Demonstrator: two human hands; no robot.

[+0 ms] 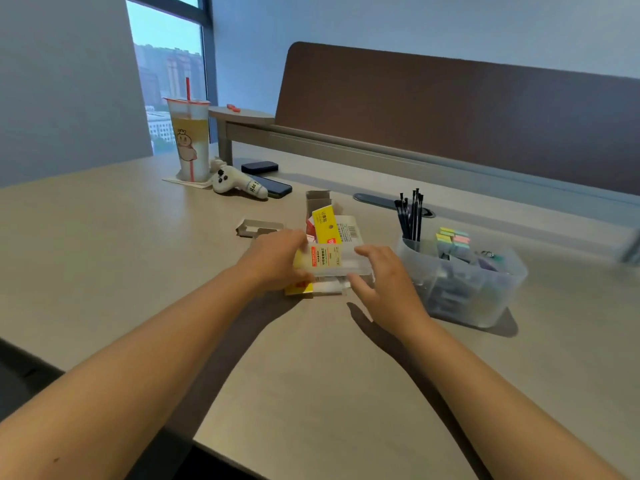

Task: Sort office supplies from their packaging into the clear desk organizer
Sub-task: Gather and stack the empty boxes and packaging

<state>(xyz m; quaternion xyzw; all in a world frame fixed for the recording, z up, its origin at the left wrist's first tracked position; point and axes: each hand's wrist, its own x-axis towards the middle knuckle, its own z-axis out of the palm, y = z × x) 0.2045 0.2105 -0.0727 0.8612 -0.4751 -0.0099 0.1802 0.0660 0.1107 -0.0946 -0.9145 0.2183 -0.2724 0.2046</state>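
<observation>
On the tan desk [138, 258], both hands (left hand [277, 258], right hand [384, 282]) grip a clear box [332, 263]; window [166, 64] at eleven o'clock, brown divider [450, 116] at one.

Head-worn view, facing forward and down (wide-angle), close over desk [104, 244]

Organizer [464, 289] toward table [104, 254] right edge, pens [411, 216] in it, packaging [329, 244] left, cup [189, 140] far-left corner.
</observation>
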